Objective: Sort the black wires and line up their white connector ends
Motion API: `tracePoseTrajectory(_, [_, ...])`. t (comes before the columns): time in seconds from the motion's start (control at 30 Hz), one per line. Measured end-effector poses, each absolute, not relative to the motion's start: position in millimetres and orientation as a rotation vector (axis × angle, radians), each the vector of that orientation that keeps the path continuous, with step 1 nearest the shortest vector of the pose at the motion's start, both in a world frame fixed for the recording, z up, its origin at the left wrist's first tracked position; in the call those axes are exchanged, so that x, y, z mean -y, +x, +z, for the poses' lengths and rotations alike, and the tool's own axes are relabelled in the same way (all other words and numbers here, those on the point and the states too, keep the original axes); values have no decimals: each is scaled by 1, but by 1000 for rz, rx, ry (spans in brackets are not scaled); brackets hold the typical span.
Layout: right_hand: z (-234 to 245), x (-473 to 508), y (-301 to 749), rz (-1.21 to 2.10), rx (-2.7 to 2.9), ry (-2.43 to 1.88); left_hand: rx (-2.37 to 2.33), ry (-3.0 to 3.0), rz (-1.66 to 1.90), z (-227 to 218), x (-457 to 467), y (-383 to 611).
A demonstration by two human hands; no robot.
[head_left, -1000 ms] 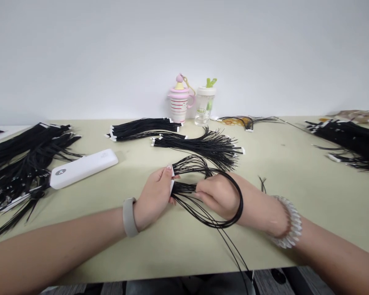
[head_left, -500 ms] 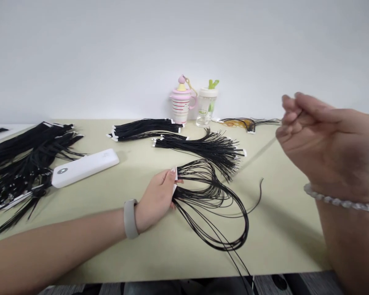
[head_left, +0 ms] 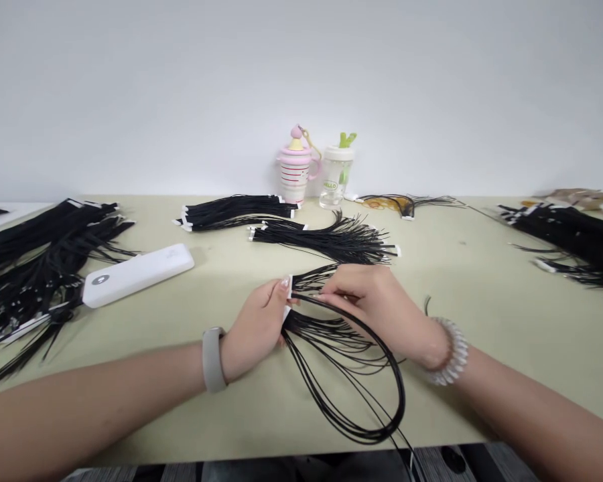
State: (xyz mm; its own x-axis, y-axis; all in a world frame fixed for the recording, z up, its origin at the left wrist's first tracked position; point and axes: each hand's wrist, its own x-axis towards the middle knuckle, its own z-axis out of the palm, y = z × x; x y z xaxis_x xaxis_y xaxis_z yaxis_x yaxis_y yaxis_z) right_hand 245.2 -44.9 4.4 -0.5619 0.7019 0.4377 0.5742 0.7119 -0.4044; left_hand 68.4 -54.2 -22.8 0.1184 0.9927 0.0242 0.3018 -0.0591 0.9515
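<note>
My left hand (head_left: 261, 314) is closed, thumb on top, on the white connectors (head_left: 289, 286) at the end of a black wire harness (head_left: 399, 395). From the connectors the thin black wires fan out to the right and curl into a large loop that dips towards the table's front edge. My right hand (head_left: 376, 304) is closed in a pinch on black wire just right of the upper connector. Its fingers partly hide the upper wires. Exactly how many wires it pinches I cannot tell.
Bundles of black wires lie at the left (head_left: 55, 248), the back (head_left: 236, 211) and the right (head_left: 573, 234). Another bundle (head_left: 326, 241) is just beyond my hands. A white power bank (head_left: 138, 274) lies left. A pink-lidded cup (head_left: 295, 171) and a clear cup (head_left: 336, 177) stand by the wall.
My right hand has come down and left from the raised spot at the right to the wires near the connectors. The wire loop hangs lower; my left hand keeps its hold.
</note>
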Motion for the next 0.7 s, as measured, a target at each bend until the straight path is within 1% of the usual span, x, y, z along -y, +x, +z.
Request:
tracePoseTrajectory(0.23, [-8, 47, 237, 183, 2318, -885, -1269, 1514, 908, -27, 53, 66])
tracePoseTrajectory(0.47, [-10, 47, 238, 54, 2387, -912, -1278, 1514, 912, -28, 53, 66])
tracePoseTrajectory(0.7, [-7, 50, 240, 5, 2472, -941, -1293, 1540, 912, -26, 54, 67])
